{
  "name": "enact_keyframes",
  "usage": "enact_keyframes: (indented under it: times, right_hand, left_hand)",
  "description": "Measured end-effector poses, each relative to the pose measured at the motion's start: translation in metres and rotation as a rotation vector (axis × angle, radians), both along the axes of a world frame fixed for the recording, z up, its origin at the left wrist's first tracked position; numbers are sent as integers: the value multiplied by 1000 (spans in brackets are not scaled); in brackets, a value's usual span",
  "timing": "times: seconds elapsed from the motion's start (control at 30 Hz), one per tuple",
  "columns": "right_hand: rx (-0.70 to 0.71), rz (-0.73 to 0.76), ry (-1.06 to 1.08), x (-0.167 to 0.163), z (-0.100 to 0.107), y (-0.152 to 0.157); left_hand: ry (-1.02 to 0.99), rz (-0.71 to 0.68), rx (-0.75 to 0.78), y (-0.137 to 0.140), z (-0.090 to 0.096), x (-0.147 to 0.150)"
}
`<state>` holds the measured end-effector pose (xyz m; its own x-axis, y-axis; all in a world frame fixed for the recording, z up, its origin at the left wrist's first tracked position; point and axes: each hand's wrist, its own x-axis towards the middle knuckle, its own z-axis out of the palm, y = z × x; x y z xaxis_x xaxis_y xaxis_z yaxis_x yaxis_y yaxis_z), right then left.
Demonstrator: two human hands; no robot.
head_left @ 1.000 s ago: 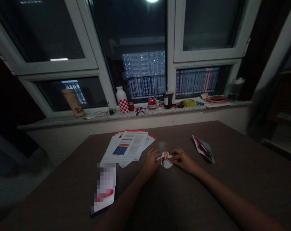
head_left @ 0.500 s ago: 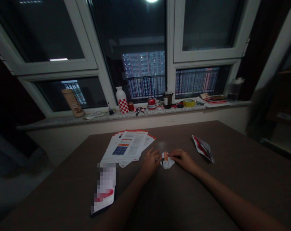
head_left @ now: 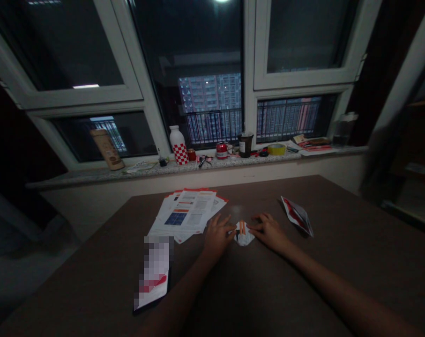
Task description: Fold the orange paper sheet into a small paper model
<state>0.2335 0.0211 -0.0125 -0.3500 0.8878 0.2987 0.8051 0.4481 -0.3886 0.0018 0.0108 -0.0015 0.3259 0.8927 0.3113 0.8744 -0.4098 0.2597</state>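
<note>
A small folded paper (head_left: 243,234), whitish with orange stripes and a dark patch, lies on the brown table between my hands. My left hand (head_left: 217,236) is at its left side, thumb at the paper's edge and the other fingers spread on or just above the table. On the opposite side, my right hand (head_left: 268,230) has its thumb against the right edge, with the forefinger held apart from it. The undersides of both hands are hidden.
Printed sheets (head_left: 187,213) lie fanned out beyond my left hand. A phone-like object (head_left: 154,276), partly pixelated, is at the left. One folded red-and-white paper piece (head_left: 296,216) stands at the right. Bottles, including a checked bottle (head_left: 179,145), and yellow tape (head_left: 276,149) line the windowsill.
The fingers of both hands have spread away from the thumbs, which stay at the folded paper's edges. The paper has hardly moved.
</note>
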Motion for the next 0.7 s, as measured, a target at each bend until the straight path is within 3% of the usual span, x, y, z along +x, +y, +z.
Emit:
enact_keyframes:
  times: [0.5, 0.7]
  right_hand:
    - [-107, -110, -94, -16, 7, -1]
    - [-30, -105, -112, -15, 0, -4]
  left_hand:
    - [242, -15, -55, -2, 11, -1]
    - [244, -2, -32, -2, 1, -1]
